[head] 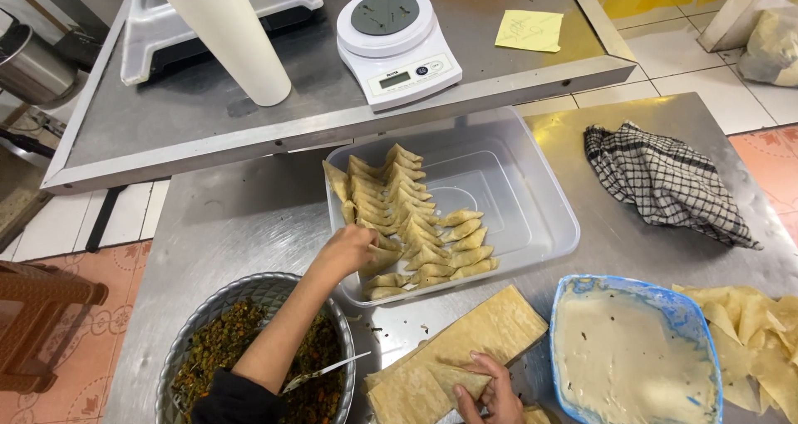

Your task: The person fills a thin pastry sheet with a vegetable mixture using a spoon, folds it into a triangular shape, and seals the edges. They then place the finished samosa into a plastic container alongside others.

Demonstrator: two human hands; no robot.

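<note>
- The left hand [347,248] rested on a folded pastry [378,262] in the clear plastic tray [532,216].
- The right hand [490,391] gripped a pastry strip [457,380] on the near stack of sheets [490,328].
- A metal bowl of filling [208,349] sat at near left, a blue bowl of paste [623,353] at near right.

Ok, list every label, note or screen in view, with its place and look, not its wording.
Scale display: front of the white kitchen scale on the raised steel shelf; small greyish rectangle.
Sticky note: same shelf, right of the scale; yellow square, handwritten.
No packages visible.

yellow note [529,30], grey scale screen [394,80]
</note>
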